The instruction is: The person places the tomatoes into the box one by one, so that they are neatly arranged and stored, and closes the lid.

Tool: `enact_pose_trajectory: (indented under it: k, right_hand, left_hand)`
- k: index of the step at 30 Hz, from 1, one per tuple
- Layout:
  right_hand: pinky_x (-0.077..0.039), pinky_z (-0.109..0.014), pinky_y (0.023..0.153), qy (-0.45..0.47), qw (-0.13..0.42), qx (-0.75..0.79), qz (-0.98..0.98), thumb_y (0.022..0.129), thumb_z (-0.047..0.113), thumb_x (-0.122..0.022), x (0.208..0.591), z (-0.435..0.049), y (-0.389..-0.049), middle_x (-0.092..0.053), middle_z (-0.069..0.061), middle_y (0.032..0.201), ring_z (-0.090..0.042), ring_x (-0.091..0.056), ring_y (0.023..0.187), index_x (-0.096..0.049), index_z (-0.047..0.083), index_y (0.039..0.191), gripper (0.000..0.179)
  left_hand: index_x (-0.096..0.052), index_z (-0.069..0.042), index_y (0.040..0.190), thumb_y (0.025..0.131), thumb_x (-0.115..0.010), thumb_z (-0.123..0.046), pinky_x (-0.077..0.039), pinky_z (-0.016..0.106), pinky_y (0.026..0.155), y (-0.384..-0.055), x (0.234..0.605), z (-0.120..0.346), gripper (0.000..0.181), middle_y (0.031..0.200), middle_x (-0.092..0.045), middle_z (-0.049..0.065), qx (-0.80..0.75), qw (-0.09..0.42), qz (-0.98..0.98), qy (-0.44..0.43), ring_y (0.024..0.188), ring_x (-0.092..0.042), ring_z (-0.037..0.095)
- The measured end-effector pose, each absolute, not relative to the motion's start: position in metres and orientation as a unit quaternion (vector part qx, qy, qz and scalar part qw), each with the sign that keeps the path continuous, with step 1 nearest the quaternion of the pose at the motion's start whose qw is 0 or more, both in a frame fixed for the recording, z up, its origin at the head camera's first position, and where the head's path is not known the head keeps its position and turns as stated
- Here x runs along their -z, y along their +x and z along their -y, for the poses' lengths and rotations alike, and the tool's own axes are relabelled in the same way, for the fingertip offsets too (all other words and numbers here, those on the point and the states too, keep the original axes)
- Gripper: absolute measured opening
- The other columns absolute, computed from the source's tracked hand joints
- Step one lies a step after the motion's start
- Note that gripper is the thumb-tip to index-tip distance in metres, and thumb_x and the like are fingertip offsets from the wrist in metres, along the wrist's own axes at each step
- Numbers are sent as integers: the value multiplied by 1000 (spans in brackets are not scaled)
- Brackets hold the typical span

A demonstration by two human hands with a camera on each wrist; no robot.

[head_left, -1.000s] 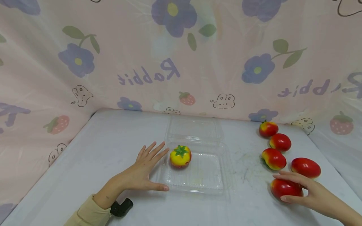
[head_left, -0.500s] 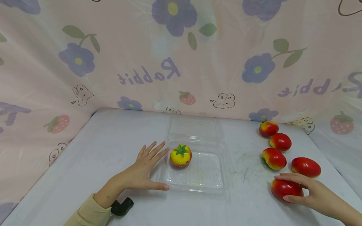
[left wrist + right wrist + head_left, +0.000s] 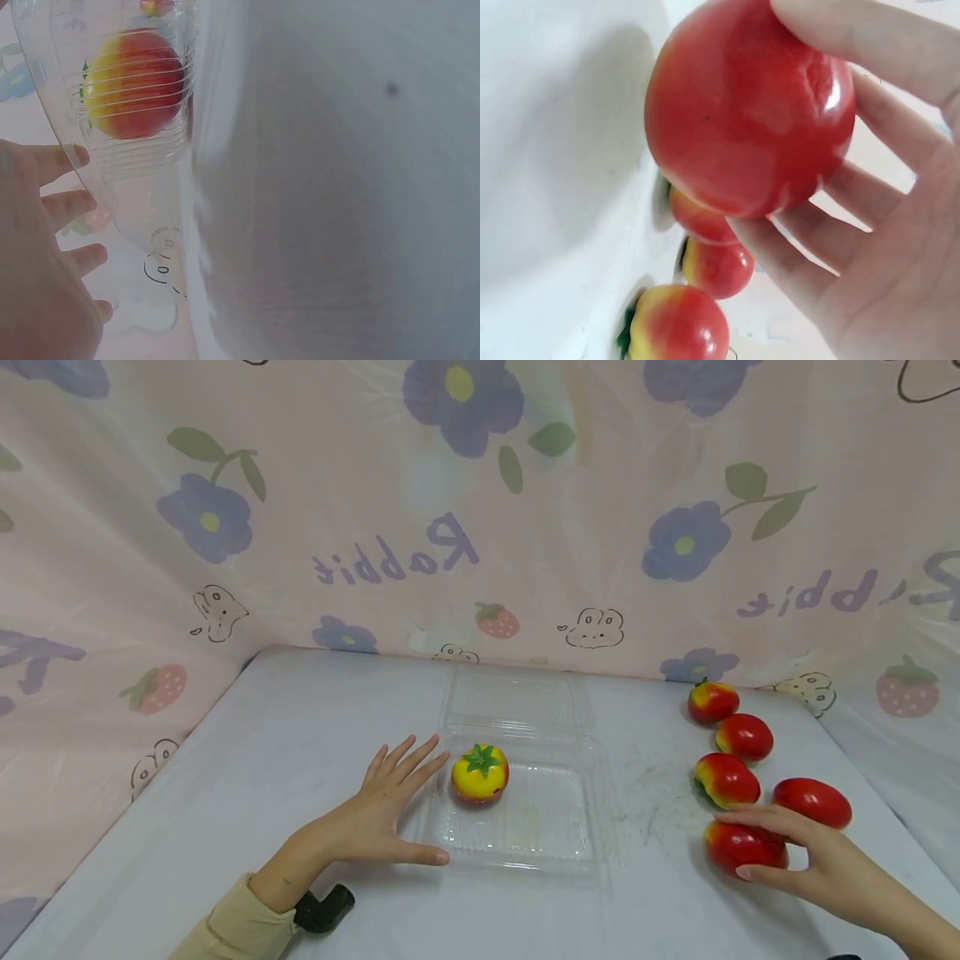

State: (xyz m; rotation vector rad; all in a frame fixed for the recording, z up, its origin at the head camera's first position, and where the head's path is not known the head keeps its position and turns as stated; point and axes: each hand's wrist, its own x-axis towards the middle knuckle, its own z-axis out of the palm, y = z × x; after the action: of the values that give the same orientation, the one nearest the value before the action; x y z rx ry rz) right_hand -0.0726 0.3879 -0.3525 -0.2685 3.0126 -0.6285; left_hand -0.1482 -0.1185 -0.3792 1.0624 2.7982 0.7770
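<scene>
My right hand (image 3: 821,860) grips a red toy tomato (image 3: 738,849) between thumb and fingers. In the right wrist view, that tomato (image 3: 739,112) hangs off the white surface, its shadow falling to the left. An open clear plastic clamshell box (image 3: 551,827) lies mid-table, lid (image 3: 517,700) folded back. Inside its left part sits a yellow-red toy tomato (image 3: 480,777), green star-shaped calyx facing up. Spread fingers of my left hand (image 3: 378,818) reach the box's left edge; in the left wrist view, fingertips (image 3: 79,156) are right at the clear wall.
Several more toy tomatoes lie at the right, one (image 3: 812,802) just behind the right hand and others in a loose row, with the farthest (image 3: 712,702) near the back curtain (image 3: 540,568). A black strap piece (image 3: 324,910) shows by my left wrist.
My right hand has raised the red toy tomato and shifted it slightly left and away from me. The left hand and the box have stayed in place.
</scene>
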Motion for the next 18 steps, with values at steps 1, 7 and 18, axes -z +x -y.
enact_pose_trajectory:
  k: [1,7,18]
  right_hand:
    - [-59,-37,68,-93,23,207,-974,67,33,-86,352,-386,-73,-63,-7,118,9,-48,99,-63,20,123,62]
    - [-59,-38,67,-113,5,219,-969,68,29,-85,346,-375,-79,-64,-11,120,22,-37,98,-63,20,124,61]
    - [-59,-32,66,-138,-46,240,-960,71,28,-84,338,-355,-89,-60,1,124,25,-30,106,-62,25,125,59]
  left_hand:
    - [-16,-24,155,69,-71,-67,6,64,113,-148,379,118,110,163,-1,-3,-251,25,-905,343,148,2,33]
    - [-16,-24,155,69,-71,-66,6,64,113,-149,380,119,110,163,-1,-3,-254,27,-904,343,148,2,34]
    - [-17,-24,155,70,-70,-67,6,65,113,-149,381,120,110,163,-1,-4,-257,27,-902,346,149,4,31]
